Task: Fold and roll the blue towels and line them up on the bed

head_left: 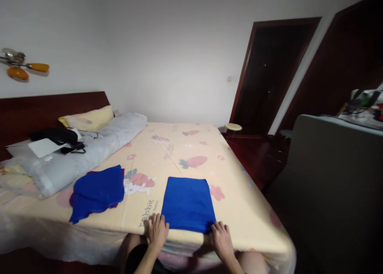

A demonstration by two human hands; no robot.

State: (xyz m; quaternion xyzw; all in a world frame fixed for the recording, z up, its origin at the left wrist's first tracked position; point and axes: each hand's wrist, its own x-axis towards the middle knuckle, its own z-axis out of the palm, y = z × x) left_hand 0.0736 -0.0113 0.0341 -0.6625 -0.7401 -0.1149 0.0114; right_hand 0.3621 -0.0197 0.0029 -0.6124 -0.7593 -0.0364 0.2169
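Note:
A blue cloth (188, 204) lies flat on the bed in a near-square shape close to the front edge. My left hand (158, 229) is at its near left corner, fingers curled and closed on the edge. At the near right corner, my right hand (220, 237) is closed on the cloth, its fingertips bent over the border. To the left rests a loose, uneven pile of blue cloth (100, 190), with purple fabric showing from under it. The undersides of both hands are hidden.
The bed has a cream sheet (167, 146) with carrot and rabbit prints. A rolled grey quilt (119, 132), a yellow pillow (89, 119) and a black bag (55, 135) are by the headboard. A round stool (233, 127) stands beyond; a grey panel (335, 178) rises at right.

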